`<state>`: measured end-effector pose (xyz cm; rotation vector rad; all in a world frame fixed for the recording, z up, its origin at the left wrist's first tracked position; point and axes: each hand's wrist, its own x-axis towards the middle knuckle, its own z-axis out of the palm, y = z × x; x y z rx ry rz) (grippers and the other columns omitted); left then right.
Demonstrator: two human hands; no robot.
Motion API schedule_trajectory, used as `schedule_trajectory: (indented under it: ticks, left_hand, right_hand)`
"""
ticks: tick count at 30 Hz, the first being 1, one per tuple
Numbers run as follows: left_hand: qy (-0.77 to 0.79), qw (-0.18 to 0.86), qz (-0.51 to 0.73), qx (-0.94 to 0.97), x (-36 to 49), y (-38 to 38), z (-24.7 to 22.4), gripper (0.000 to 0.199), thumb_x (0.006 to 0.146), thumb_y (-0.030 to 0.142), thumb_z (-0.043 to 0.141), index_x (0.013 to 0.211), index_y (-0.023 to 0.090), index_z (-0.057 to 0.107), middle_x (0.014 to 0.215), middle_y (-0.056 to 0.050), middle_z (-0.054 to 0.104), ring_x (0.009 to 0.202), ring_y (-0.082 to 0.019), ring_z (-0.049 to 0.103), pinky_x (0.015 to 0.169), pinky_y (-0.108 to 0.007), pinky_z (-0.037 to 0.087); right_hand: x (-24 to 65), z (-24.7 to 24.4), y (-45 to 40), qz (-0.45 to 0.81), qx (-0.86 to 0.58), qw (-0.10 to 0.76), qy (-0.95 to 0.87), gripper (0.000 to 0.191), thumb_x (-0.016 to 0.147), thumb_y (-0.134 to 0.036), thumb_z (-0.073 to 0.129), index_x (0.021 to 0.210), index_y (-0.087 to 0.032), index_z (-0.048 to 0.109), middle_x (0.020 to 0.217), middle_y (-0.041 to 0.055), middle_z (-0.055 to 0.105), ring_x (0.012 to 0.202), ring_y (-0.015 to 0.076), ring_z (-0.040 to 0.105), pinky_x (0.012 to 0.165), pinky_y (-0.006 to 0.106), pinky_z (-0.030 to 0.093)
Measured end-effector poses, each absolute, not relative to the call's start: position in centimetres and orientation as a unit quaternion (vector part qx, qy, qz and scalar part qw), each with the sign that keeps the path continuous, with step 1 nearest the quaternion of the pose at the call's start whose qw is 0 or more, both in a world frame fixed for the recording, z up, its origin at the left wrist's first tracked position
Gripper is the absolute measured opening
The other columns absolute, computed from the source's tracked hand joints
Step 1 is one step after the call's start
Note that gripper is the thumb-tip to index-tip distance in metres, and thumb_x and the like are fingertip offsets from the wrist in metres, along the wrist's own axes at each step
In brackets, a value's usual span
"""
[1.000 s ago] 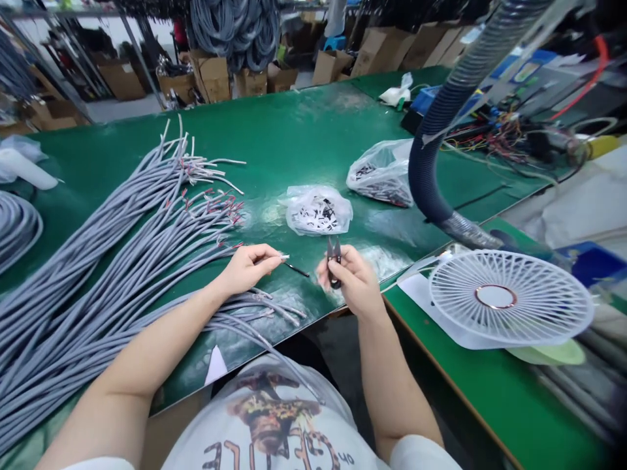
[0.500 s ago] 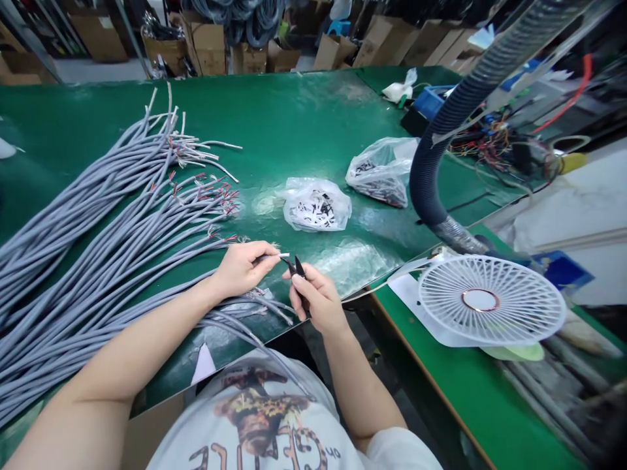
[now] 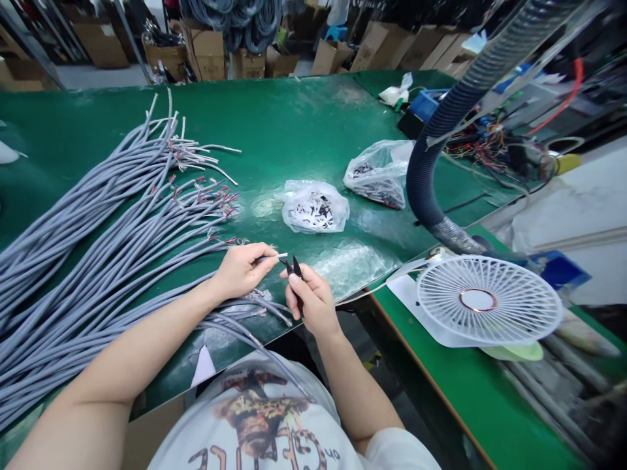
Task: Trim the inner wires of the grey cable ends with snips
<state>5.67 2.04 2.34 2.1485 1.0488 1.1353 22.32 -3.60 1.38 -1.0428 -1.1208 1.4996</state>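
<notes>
Your left hand (image 3: pixel 240 269) pinches a grey cable (image 3: pixel 268 258) near its end, grip closed tight around it, with the pale tip poking out toward 3 o'clock. Your right hand (image 3: pixel 311 300) is closed around the black snips (image 3: pixel 294 267), whose blades point up toward 11 o'clock and sit just beside the cable tip, perhaps touching it; whether the blades are parted you cannot tell from here.

A second ago the snips stood well apart from the cable, upright at 3 o'clock of it. Since then your right hand has come in to the tip, so the cut looks about to be made rather than done.

The cable lies at the near edge of the green surface (image 3: pixel 304 130). The cable pile (image 3: pixel 98 248) fans out toward 9 and 10 o'clock. A clear bag (image 3: pixel 313 207) of small parts sits at 1 o'clock, and a white fan (image 3: pixel 487 300) at 3 o'clock.
</notes>
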Motion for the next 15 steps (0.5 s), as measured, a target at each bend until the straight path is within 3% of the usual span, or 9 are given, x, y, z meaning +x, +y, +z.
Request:
schedule_trajectory:
  ticks: [4, 9, 12, 15]
  left_hand:
    - [0.386, 0.252, 0.41, 0.787, 5.8, 1.9, 2.3, 0.019, 0.086, 0.025, 0.054, 0.075, 0.014, 0.065, 0.064, -0.001, 0.067, 0.053, -0.008, 0.054, 0.052, -0.018, 0.039]
    - [0.375, 0.276, 0.381, 0.799, 5.9, 1.7, 2.2, 0.019, 0.086, 0.027, 0.055, 0.077, 0.014, 0.066, 0.064, -0.001, 0.066, 0.053, -0.009, 0.055, 0.053, -0.018, 0.04]
    - [0.373, 0.291, 0.369, 0.8, 5.8, 1.8, 2.2, 0.02, 0.086, 0.027, 0.055, 0.077, 0.014, 0.067, 0.064, -0.002, 0.066, 0.053, -0.009, 0.055, 0.053, -0.018, 0.039]
    - [0.371, 0.298, 0.357, 0.804, 5.7, 1.9, 2.3, 0.02, 0.086, 0.028, 0.055, 0.076, 0.014, 0.067, 0.065, -0.002, 0.067, 0.054, -0.009, 0.056, 0.053, -0.018, 0.04]
  right_hand:
    - [21.9, 1.4, -3.1, 0.608, -0.427, 0.508, -0.436, 0.02, 0.087, -0.037, 0.054, 0.089, -0.017, 0.056, 0.044, -0.0098, 0.045, 0.03, 0.0031, 0.033, 0.033, 0.016, 0.023]
    - [23.8, 2.0, -1.3, 0.533, -0.427, 0.615, -0.394, 0.015, 0.088, -0.035, 0.053, 0.089, -0.02, 0.055, 0.047, -0.0104, 0.041, 0.033, 0.0047, 0.036, 0.038, 0.019, 0.03]
    - [25.1, 2.8, -1.1, 0.464, -0.464, 0.569, -0.496, 0.017, 0.088, -0.035, 0.054, 0.094, -0.02, 0.059, 0.051, -0.0074, 0.046, 0.042, 0.0078, 0.045, 0.046, 0.022, 0.038]
    - [25.8, 3.4, -1.6, 0.395, -0.499, 0.48, -0.604, 0.021, 0.088, -0.036, 0.055, 0.097, -0.019, 0.063, 0.051, -0.0065, 0.045, 0.044, 0.0077, 0.041, 0.047, 0.023, 0.037]
